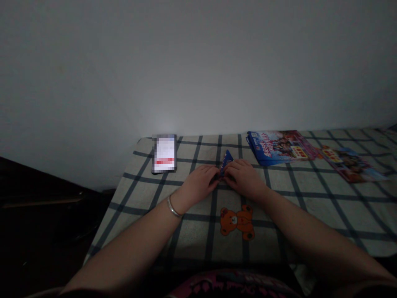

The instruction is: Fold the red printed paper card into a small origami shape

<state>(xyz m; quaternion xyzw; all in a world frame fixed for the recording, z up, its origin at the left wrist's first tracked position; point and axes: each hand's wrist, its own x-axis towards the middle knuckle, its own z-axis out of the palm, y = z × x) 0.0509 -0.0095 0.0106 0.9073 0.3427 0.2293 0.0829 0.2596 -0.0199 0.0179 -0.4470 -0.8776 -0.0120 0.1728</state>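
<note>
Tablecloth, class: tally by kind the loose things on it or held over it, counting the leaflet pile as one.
Lit-screen device: 1
Leaflet pile, sheets overlapping: 1
Leaflet to its right: 1
Blue printed piece, between left hand and right hand: 1
Total: 4

A thin, rounded, silver-coloured bangle (171,210) circles the left wrist (182,200). Below, a dark garment (229,283) carries a pink panel with black shapes and perhaps lettering, too dim to read.

Plain grey wall (198,66) in dim light behind a dark-checked tablecloth (192,234), deep shadow (40,240) at lower left.
</note>
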